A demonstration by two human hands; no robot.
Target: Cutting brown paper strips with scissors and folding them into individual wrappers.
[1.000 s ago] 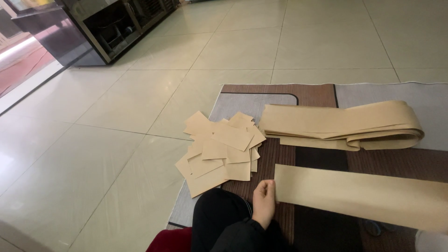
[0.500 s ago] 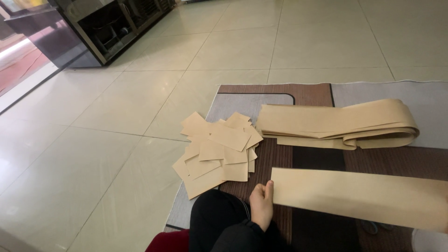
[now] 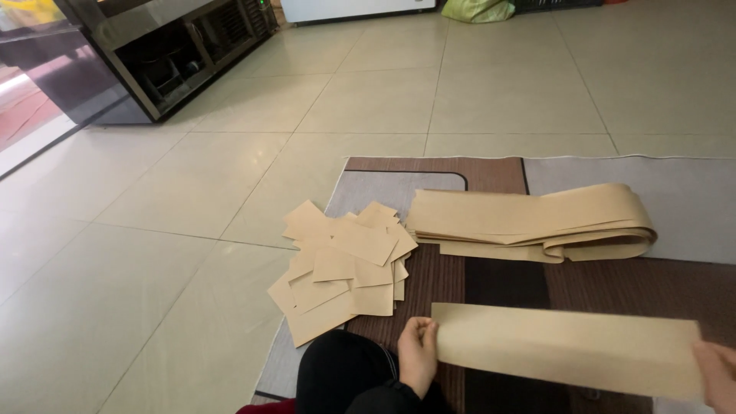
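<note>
Fingers of the left hand pinch one end of a long tan paper strip; the right hand grips the other. Many cut tan paper rectangles already lie piled alongside, while a thick folded bundle of tan strips remains uncut on the mat.

The right hand now shows at the far end of the tan strip; the left hand pinches its near end slightly higher.
</note>
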